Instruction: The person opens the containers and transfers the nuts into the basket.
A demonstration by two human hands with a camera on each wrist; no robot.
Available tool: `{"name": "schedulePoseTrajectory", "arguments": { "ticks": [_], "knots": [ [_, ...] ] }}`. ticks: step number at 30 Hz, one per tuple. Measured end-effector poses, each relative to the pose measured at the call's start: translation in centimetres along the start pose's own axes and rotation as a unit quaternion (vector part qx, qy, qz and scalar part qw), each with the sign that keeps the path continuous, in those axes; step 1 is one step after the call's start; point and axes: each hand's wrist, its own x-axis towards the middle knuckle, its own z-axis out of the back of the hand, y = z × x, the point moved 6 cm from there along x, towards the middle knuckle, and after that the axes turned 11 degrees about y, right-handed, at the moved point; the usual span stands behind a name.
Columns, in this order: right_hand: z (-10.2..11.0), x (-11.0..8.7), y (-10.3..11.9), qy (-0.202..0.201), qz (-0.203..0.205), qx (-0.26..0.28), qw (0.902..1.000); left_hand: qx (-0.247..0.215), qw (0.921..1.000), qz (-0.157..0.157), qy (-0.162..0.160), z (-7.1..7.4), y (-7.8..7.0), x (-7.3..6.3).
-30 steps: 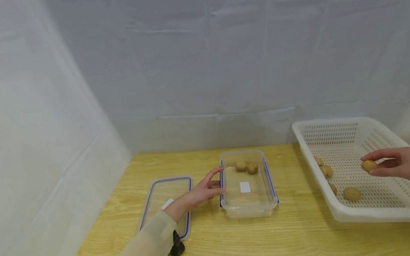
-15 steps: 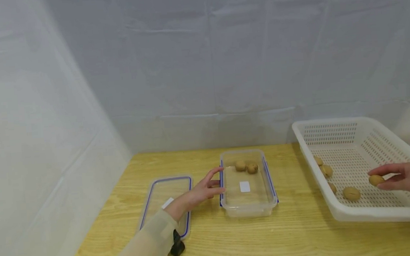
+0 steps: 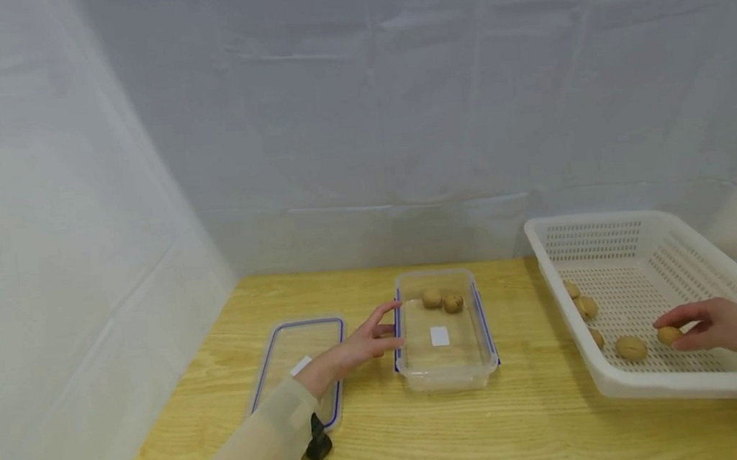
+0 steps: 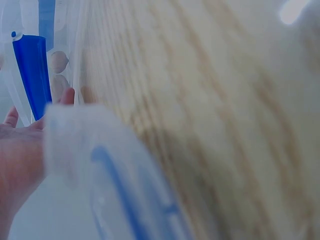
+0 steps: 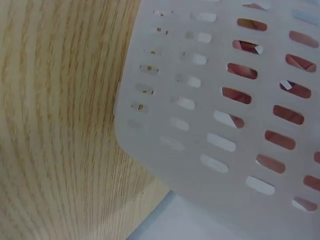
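Note:
In the head view my right hand point(image 3: 717, 329) pinches a walnut point(image 3: 668, 335) between thumb and fingers, low inside the white basket point(image 3: 637, 383). Another walnut point(image 3: 631, 348) lies just left of it, and several sit along the basket's left wall. The right wrist view shows the basket's slotted wall point(image 5: 190, 155), with parts of the hand visible only through the slots. My left hand point(image 3: 361, 346) has its fingers spread against the left side of a clear plastic box point(image 3: 448, 379). Two walnuts point(image 3: 431, 298) rest at the box's far end.
A clear lid point(image 3: 305, 336) with a blue seal lies left of the box, partly under my left forearm. The wooden table point(image 3: 424, 442) ends at a white sheet point(image 3: 369, 237) behind. A white label point(image 3: 440, 336) shows on the box.
My right hand has lowered with the walnut inside the basket, toward its near side, shifting right and then slightly left. The left hand and the box stay in place.

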Motion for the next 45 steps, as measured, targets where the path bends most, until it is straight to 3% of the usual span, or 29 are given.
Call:
{"name": "schedulePoseTrajectory", "arguments": {
  "ticks": [5,9,12,19,26,30,34,40,45],
  "knots": [
    [-0.2,0.5,-0.6,0.028,-0.021,-0.016,0.9993,0.002,1.0,-0.004,0.005,0.0,0.0,0.1],
    [-0.6,0.9,-0.9,0.055,-0.014,-0.02,0.9982,0.002,1.0,-0.005,0.006,0.0,-0.2,0.1],
    [-1.0,1.0,-1.1,0.081,-0.014,0.007,0.9966,0.005,1.0,-0.004,0.007,-0.1,-0.3,0.0],
    [-1.5,0.9,-1.0,0.095,0.015,0.027,0.995,0.003,0.9999,-0.006,0.008,-0.1,-0.1,0.0],
    [-1.5,1.0,-1.0,0.101,-0.047,0.03,0.9934,0.002,0.9999,-0.006,0.008,-0.1,0.1,0.1],
    [-1.5,1.0,-0.8,0.104,-0.06,0.041,0.9919,0.0,0.9999,-0.008,0.007,-0.1,0.0,0.1],
    [-1.3,1.0,-0.8,0.091,-0.051,0.032,0.9941,0.0,1.0,-0.005,0.005,0.0,0.0,0.1],
    [-0.5,0.7,-0.6,0.033,-0.042,-0.024,0.9983,-0.003,1.0,-0.002,0.006,-0.1,0.2,0.1],
    [0.2,0.4,0.2,-0.006,-0.059,-0.013,0.9982,-0.006,0.9999,-0.003,0.008,-0.1,0.1,0.1]
  ]
}}
